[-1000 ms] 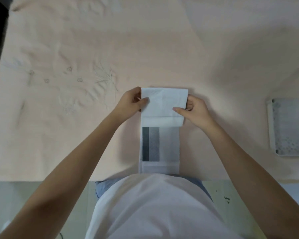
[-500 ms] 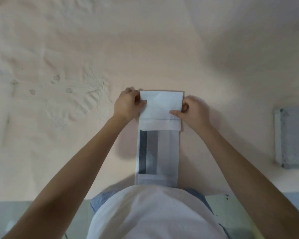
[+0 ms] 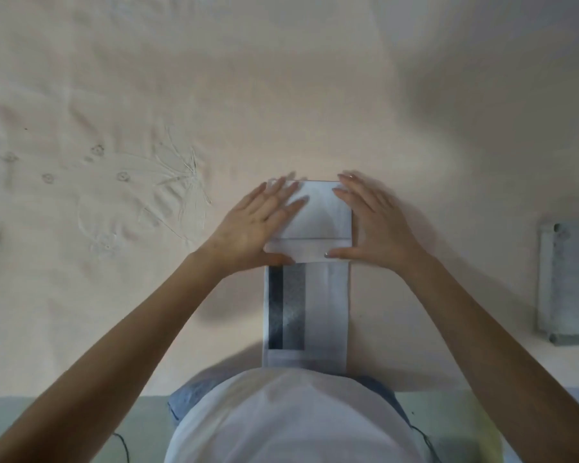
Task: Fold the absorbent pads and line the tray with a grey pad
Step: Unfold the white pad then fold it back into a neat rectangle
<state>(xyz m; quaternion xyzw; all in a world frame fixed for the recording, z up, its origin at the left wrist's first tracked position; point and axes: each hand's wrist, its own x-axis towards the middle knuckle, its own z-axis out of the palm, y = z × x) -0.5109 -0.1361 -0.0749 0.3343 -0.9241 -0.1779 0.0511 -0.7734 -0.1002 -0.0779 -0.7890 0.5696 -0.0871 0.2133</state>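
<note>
A long white absorbent pad [image 3: 325, 295] with a dark grey panel on its left half lies lengthwise on the table in front of me. Its far end is folded back toward me into a white flap [image 3: 321, 222]. My left hand [image 3: 254, 225] lies flat, fingers spread, on the flap's left side. My right hand [image 3: 371, 222] lies flat on its right edge, thumb across the fold's near edge. Neither hand grips anything. The tray [image 3: 545, 289] with a grey pad inside sits at the right edge, cut off by the frame.
The table [image 3: 281, 95] is covered by a pale peach cloth with faint embroidered flowers [image 3: 168, 182] at the left. Its near edge runs just in front of my torso. A grey-green floor shows below.
Both hands have let go of the pinched flap and now press flat on it with fingers spread. The flap lies down on the pad.
</note>
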